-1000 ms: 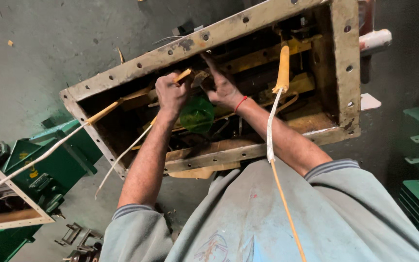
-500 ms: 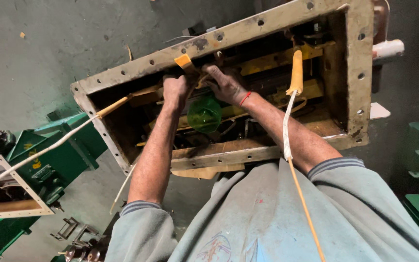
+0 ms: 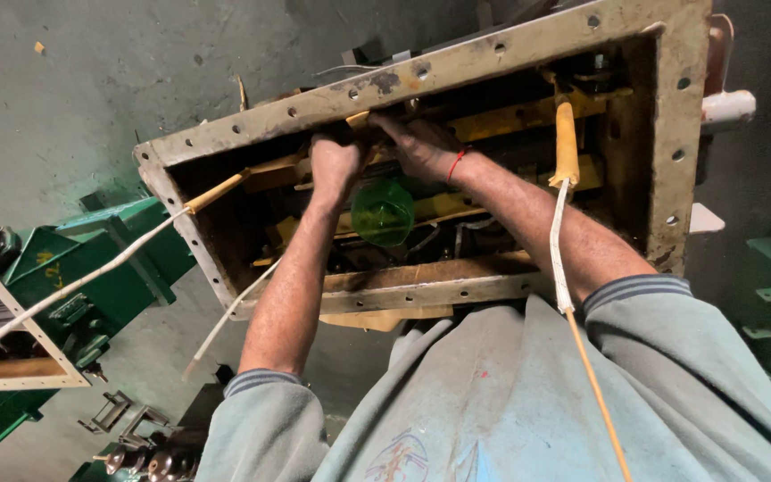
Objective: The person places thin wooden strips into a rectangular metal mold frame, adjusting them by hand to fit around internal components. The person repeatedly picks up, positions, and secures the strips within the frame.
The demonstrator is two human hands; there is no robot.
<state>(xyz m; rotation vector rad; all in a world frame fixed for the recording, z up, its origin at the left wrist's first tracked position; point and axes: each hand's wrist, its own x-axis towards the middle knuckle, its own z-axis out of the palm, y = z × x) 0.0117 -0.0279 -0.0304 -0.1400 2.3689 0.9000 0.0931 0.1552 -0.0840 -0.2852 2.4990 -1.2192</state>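
Head view looking down into an open metal tank (image 3: 403,295) with a bolt-holed flange, both bare arms reaching inside. The left hand (image 3: 334,165) is closed in a fist at the tank's far rim, about 11 o'clock from the green part (image 3: 384,212) at the centre; what the fingers grip cannot be made out, though a yellow-sleeved end (image 3: 359,119) shows just above the knuckles. The right hand (image 3: 421,147), marked by a red wrist thread, lies just beside it toward 1 o'clock, fingers curled down onto the same spot; how far they close cannot be told. Yellowish strips and dark windings fill the interior beneath the hands. A white lead with a yellow sleeve (image 3: 567,143) hangs over the near rim at 3 o'clock, untouched, and a second white lead (image 3: 82,281) runs out over the corner toward 8 o'clock, also free. Judged from this, work is under way on one connection at the far rim; the two loose leads appear not yet dealt with, and the tank has no cover.
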